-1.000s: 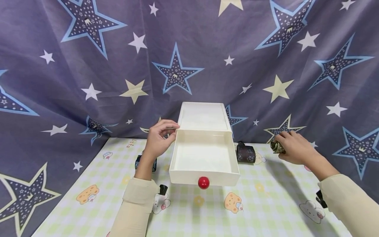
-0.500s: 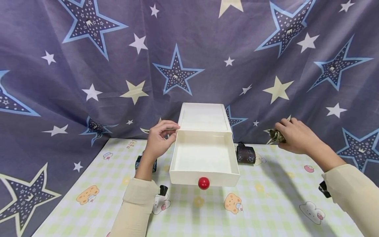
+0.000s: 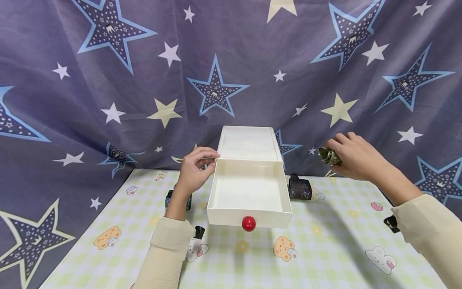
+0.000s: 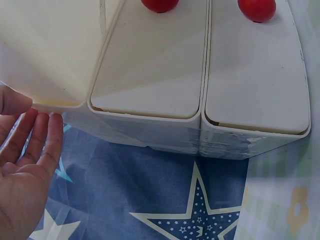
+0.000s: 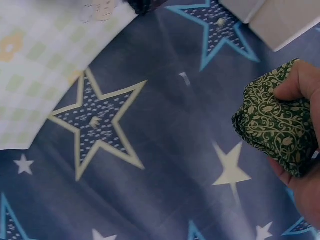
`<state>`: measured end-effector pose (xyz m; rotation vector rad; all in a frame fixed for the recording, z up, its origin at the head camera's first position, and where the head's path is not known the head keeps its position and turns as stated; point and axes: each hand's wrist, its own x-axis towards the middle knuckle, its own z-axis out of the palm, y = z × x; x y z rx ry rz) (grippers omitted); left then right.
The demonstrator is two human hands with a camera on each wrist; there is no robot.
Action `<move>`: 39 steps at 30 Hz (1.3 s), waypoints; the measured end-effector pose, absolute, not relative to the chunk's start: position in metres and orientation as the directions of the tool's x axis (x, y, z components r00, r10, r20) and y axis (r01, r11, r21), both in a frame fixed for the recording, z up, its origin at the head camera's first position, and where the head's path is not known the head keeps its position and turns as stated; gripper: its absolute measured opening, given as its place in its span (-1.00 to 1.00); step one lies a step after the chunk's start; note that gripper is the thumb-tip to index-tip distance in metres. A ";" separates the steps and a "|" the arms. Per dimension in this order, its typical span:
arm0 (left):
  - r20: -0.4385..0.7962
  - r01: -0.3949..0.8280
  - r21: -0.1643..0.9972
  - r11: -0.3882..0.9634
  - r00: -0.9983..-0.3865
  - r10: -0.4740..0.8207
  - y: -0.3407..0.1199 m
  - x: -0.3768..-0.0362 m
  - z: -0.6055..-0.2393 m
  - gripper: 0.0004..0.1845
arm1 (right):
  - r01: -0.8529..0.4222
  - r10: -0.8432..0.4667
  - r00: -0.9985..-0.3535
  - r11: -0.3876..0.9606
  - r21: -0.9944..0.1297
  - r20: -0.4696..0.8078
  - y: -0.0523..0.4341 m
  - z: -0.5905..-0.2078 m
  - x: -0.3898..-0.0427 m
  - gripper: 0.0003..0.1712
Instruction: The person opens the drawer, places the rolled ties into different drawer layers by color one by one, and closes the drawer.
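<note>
A white drawer unit (image 3: 248,141) stands at the table's back with its top drawer (image 3: 268,217) pulled out and empty; a red knob (image 3: 248,223) is on its front. My left hand (image 3: 195,170) pinches the drawer's left rim near its back corner, thumb on top (image 4: 12,100) and fingers below. To the right, my right hand (image 3: 355,158) grips a rolled green patterned cloth (image 3: 328,156) (image 5: 275,125) in the air, above the table's back right. In the left wrist view two closed drawers with red knobs (image 4: 256,9) show beside the open one.
A dark rolled cloth (image 3: 299,188) lies on the checked mat (image 3: 325,249) just right of the drawer. Another dark roll (image 3: 168,198) sits behind my left wrist. A star-patterned blue curtain (image 3: 108,100) hangs behind and at the sides.
My right hand has lifted the green roll off the table and carried it up and slightly left. The left hand and drawer have stayed put.
</note>
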<state>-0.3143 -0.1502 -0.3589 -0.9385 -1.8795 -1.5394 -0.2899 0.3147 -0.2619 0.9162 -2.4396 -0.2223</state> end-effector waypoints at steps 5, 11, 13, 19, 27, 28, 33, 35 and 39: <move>0.764 0.784 0.610 0.110 -0.620 0.179 -0.150 -0.314 -0.359 -0.76 | -0.585 -0.675 -0.613 0.737 0.338 0.411 0.295 -0.254 -0.285 -0.34; 0.769 0.789 0.604 0.109 -0.613 0.179 -0.149 -0.312 -0.358 -0.76 | -0.615 -0.704 -0.580 0.709 0.345 0.410 0.276 -0.249 -0.279 -0.32; 0.767 0.787 0.606 0.113 -0.616 0.177 -0.149 -0.313 -0.358 -0.76 | -0.623 -0.711 -0.569 0.701 0.347 0.413 0.271 -0.249 -0.278 -0.33; 0.768 0.789 0.605 0.106 -0.614 0.181 -0.149 -0.316 -0.360 -0.76 | -0.640 -0.734 -0.536 0.676 0.365 0.417 0.259 -0.247 -0.274 -0.34; 0.773 0.793 0.599 0.111 -0.609 0.177 -0.150 -0.316 -0.361 -0.77 | -0.657 -0.741 -0.517 0.665 0.357 0.429 0.239 -0.244 -0.265 -0.34; 0.772 0.792 0.601 0.110 -0.610 0.177 -0.150 -0.316 -0.361 -0.77 | -0.661 -0.742 -0.511 0.662 0.353 0.434 0.237 -0.244 -0.264 -0.34; 0.769 0.790 0.604 0.105 -0.613 0.180 -0.151 -0.315 -0.360 -0.75 | -0.678 -0.741 -0.496 0.656 0.332 0.452 0.229 -0.243 -0.261 -0.33; 0.770 0.790 0.604 0.105 -0.612 0.180 -0.151 -0.315 -0.360 -0.74 | -0.679 -0.738 -0.501 0.659 0.324 0.452 0.225 -0.242 -0.259 -0.32; 0.768 0.787 0.607 0.110 -0.616 0.177 -0.150 -0.315 -0.359 -0.74 | -0.678 -0.734 -0.512 0.664 0.314 0.446 0.218 -0.241 -0.256 -0.31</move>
